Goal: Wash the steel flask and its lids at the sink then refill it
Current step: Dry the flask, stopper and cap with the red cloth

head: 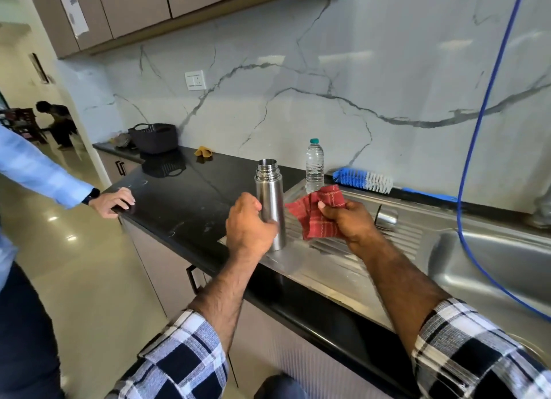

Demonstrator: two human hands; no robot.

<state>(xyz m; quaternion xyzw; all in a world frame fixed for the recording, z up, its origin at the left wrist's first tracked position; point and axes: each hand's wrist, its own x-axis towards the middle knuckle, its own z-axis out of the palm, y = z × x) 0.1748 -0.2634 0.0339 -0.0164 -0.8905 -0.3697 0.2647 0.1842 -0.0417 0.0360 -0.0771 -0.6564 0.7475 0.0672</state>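
The shiny steel flask [270, 203] stands upright with no lid on the ribbed steel surface [351, 258]. The left hand [249, 225] is wrapped around the flask. Just right of the flask, the right hand [347, 218] squeezes a red checked cloth [313, 217]. A water bottle [314, 166] stands behind the flask.

You have one view only, from the camera on your head: it looks forward and down over your forearms at the black worktop [185, 202] and steel sink [492, 258], close in, facing the marble wall [357, 85], wide-angled.
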